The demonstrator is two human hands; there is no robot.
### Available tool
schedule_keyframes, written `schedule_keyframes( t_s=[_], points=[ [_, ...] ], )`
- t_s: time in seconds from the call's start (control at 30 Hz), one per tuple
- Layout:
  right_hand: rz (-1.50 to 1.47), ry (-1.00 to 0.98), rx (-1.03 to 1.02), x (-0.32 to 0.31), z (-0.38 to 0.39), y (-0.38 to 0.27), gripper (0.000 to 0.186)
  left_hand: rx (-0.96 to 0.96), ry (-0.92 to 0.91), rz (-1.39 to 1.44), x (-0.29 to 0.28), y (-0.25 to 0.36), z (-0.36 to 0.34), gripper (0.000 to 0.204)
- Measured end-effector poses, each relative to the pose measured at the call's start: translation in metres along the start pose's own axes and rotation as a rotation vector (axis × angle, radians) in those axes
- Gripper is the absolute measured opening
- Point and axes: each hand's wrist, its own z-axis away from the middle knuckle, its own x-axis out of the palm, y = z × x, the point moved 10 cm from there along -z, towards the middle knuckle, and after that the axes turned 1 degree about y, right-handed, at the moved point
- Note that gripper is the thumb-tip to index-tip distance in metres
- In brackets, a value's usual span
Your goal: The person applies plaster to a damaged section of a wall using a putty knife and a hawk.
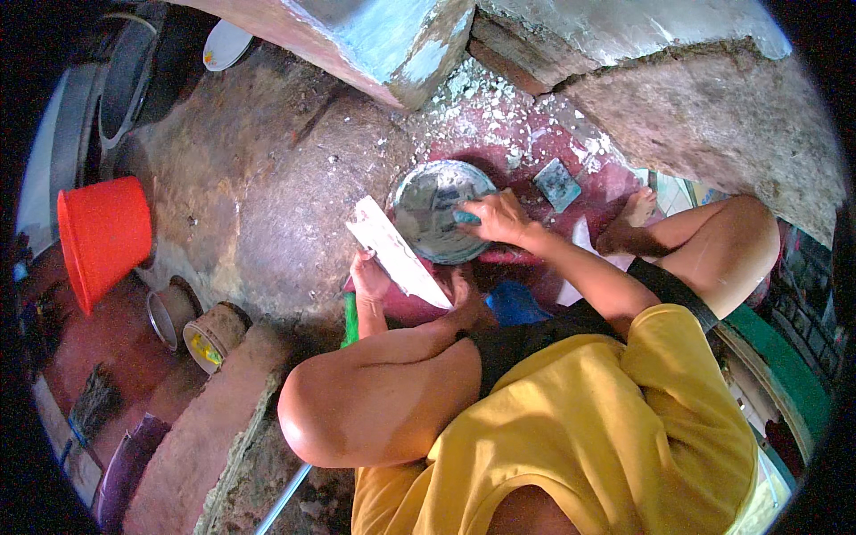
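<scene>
Fingers (481,206) of the right hand (505,217) are closed around a small teal piece (463,216), whose kind cannot be told, over the round basin (416,193). The left hand (370,278) grips the long edge of a white flat board (398,249), slanting beside this basin, probably so that both are within short reach. The basin stands before the bent legs (383,397), perhaps for comfortable seated work. To its right, a square grey-blue block (557,185) lies on the red floor (599,194), near pale flakes (473,100); a red bucket (109,234) stands well apart at left
</scene>
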Motion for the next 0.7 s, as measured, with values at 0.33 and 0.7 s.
schedule_keyframes(
  t_s=[0.33,0.7],
  points=[
    [0.230,-0.126,-0.049,-0.007,-0.024,0.026,0.031,-0.003,0.036,-0.047,0.004,0.000,0.004,0.070],
    [0.173,-0.010,-0.218,0.037,0.003,-0.008,0.028,-0.066,0.008,-0.097,0.000,-0.016,0.005,0.064]
  ],
)
